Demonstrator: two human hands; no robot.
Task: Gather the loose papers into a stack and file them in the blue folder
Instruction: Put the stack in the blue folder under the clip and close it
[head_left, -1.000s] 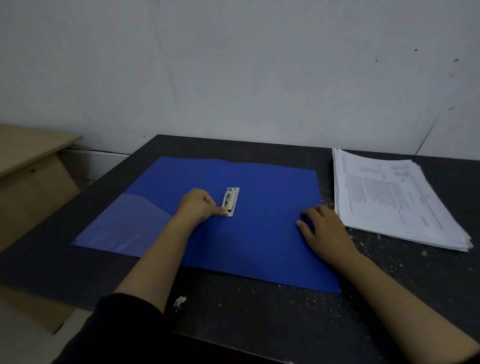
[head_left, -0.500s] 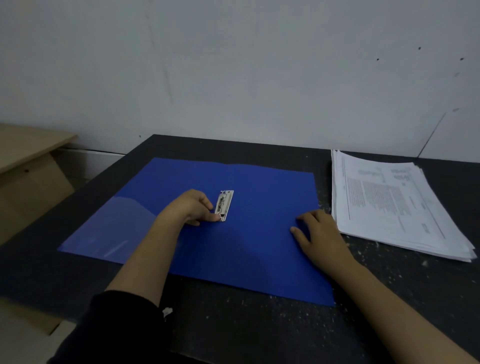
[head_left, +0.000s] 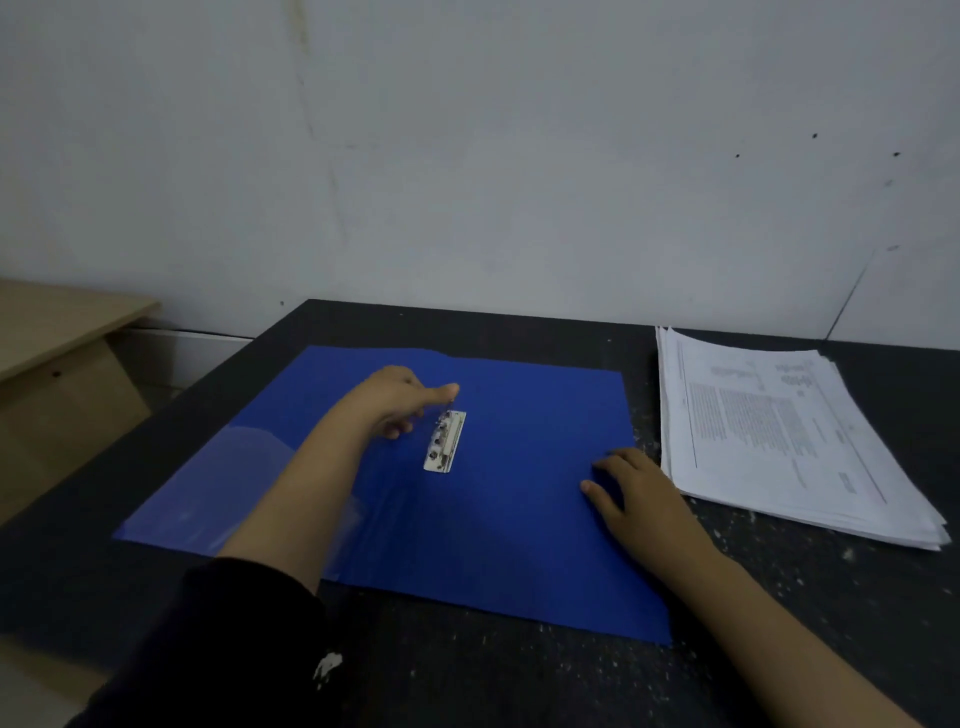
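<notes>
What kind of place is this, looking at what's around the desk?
Probably a plain office or study corner. A dark desk set against a bare wall holds an open blue folder with a metal clip and a stack of printed papers; a light wooden desk stands alongside.

Left hand (head_left: 397, 400) reaches forward toward 12 o'clock, fingers loosely curled, thumb extended toward 3 o'clock, holding nothing; its forearm is bare below a dark sleeve (head_left: 223, 639). Right hand (head_left: 644, 499) lies palm down, fingers spread flat toward 11 o'clock, its forearm running back toward 5 o'clock.
</notes>
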